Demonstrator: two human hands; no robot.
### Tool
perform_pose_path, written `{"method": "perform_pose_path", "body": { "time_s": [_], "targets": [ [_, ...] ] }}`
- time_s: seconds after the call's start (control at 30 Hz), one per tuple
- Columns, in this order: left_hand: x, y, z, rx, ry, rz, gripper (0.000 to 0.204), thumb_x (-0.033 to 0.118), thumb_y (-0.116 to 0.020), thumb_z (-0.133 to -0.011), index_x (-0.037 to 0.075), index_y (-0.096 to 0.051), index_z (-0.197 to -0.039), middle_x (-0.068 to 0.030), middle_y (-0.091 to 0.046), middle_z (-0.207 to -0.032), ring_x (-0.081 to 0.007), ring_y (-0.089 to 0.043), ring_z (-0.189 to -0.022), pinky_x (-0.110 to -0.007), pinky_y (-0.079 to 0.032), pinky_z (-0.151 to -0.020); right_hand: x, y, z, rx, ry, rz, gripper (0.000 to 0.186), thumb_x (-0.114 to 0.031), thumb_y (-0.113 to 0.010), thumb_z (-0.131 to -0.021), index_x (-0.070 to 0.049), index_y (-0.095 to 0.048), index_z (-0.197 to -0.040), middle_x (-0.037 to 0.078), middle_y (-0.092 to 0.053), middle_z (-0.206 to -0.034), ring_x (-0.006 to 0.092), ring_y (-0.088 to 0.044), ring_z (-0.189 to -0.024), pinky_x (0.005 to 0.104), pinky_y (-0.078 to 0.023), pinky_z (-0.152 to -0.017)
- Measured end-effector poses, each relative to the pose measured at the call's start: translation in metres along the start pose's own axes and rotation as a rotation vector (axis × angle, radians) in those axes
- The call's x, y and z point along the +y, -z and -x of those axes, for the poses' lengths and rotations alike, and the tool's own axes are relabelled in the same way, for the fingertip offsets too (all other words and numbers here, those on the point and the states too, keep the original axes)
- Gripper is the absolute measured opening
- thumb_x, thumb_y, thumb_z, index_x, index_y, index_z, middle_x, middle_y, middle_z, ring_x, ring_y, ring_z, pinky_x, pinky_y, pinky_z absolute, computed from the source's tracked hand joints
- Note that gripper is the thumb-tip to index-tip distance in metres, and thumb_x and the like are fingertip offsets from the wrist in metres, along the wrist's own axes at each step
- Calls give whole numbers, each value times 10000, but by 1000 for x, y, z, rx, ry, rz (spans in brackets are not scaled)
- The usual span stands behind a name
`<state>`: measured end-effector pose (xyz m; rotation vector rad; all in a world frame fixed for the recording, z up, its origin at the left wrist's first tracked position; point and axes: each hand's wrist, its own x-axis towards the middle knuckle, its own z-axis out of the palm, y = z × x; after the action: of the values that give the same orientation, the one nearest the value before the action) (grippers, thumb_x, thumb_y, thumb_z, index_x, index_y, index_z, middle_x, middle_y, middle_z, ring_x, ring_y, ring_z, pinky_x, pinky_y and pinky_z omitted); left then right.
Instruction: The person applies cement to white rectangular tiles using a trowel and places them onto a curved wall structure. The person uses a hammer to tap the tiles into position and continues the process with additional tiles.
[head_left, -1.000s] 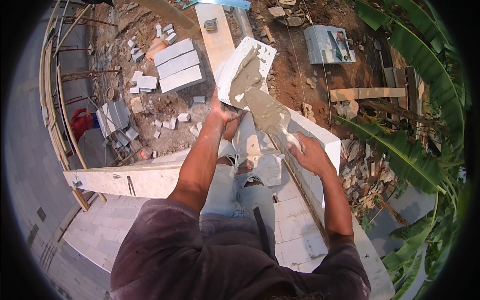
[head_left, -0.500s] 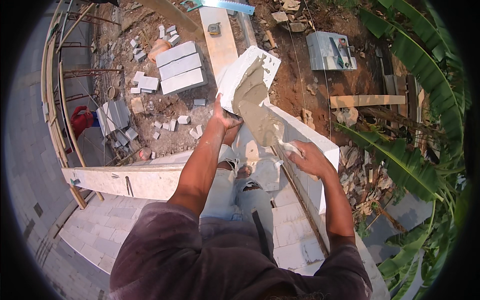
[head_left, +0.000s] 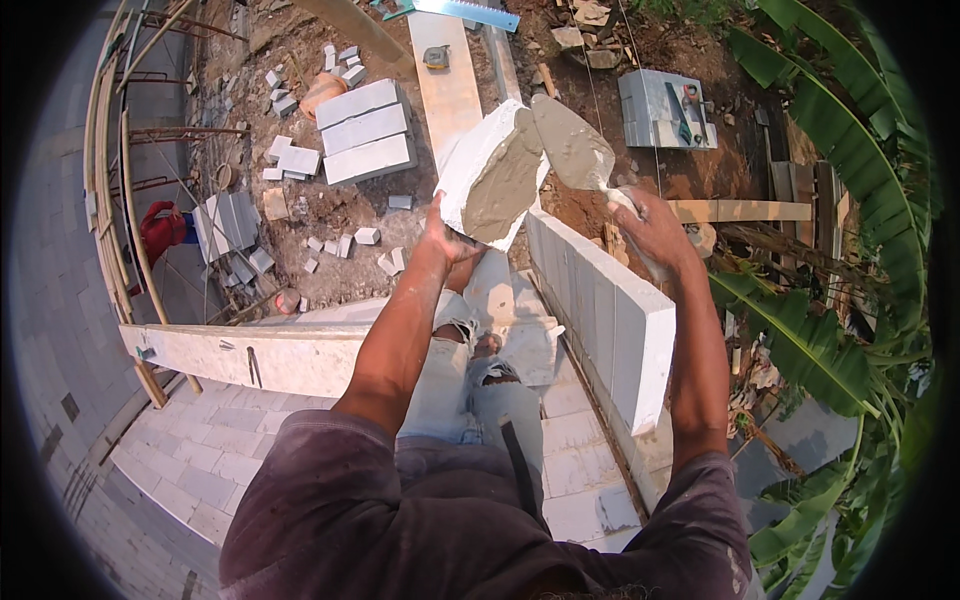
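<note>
Held up ahead of me is a white lightweight block (head_left: 468,165), with grey mortar (head_left: 500,185) spread thickly over the face turned my way. My left hand (head_left: 450,236) is closed on its lower left end; some of the fingers are hidden beneath it. Wrapped round the handle of a trowel (head_left: 572,143) are the fingers of my right hand (head_left: 650,230). Mortar coats the trowel's blade, which is raised at the block's right edge. Just below, a low wall of white blocks (head_left: 600,300) runs between my forearms.
A plank (head_left: 445,100) ahead carries a tape measure (head_left: 436,57) and a handsaw (head_left: 470,13). Stacked blocks (head_left: 365,135) stand left. More tools lie on blocks (head_left: 645,110) at right, near banana leaves (head_left: 830,130). A board (head_left: 290,360) crosses left; a person in red (head_left: 163,228) is beyond.
My right hand has swung the trowel up and right, from the block's lower edge to its right side. More mortar now covers the block's face. The left hand keeps its grip.
</note>
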<state>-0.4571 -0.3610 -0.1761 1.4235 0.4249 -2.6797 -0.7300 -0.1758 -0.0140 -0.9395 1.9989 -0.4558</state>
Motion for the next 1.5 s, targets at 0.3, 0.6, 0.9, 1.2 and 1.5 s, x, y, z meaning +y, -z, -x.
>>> {"method": "perform_pose_path", "body": {
  "time_s": [0.3,0.6,0.9,1.2,1.5],
  "targets": [
    [6,2,-4,-26,-1,-24,810,716,-209,-961,135,-451,-1470,-145,-514,-1447,-376,-518,-1295,-615,-415,-1039,16,-77,53,38,-171,-557,491,-395,-563,-968,-14,-603,-1275,70,-647,-966,152,-573,-885,315,-460,-835],
    [0,-23,8,-5,-38,-81,737,638,-215,-983,135,-466,-1460,-162,-512,-1444,-371,-521,-1294,-663,-387,-1048,32,-81,78,203,-312,-512,425,-268,-575,-963,-58,-570,-1332,69,-644,-899,149,-628,-809,338,-511,-704],
    [10,-27,-17,-50,-6,-18,738,631,-206,-986,128,-407,-1487,-162,-420,-1514,-387,-428,-1366,-686,-317,-1078,16,-182,-35,600,109,122,420,-255,-698,-872,-38,-560,-1204,189,-616,-1173,418,-642,-945,490,-528,-791],
    [8,-20,-9,-87,-23,-89,760,649,-194,-984,122,-405,-1489,-178,-398,-1524,-401,-410,-1377,-709,-302,-1070,95,-254,100,419,-97,301,454,-164,-724,-819,-69,-577,-1238,120,-621,-1130,351,-646,-975,464,-530,-797],
    [15,35,-6,66,-44,-1,681,547,-335,-994,70,-334,-1480,-277,-355,-1455,-501,-406,-1289,-681,-466,-961,238,-452,158,400,-973,-594,402,-246,-655,-794,0,-599,-1107,199,-649,-938,362,-648,-816,467,-528,-739]
  ]
}}
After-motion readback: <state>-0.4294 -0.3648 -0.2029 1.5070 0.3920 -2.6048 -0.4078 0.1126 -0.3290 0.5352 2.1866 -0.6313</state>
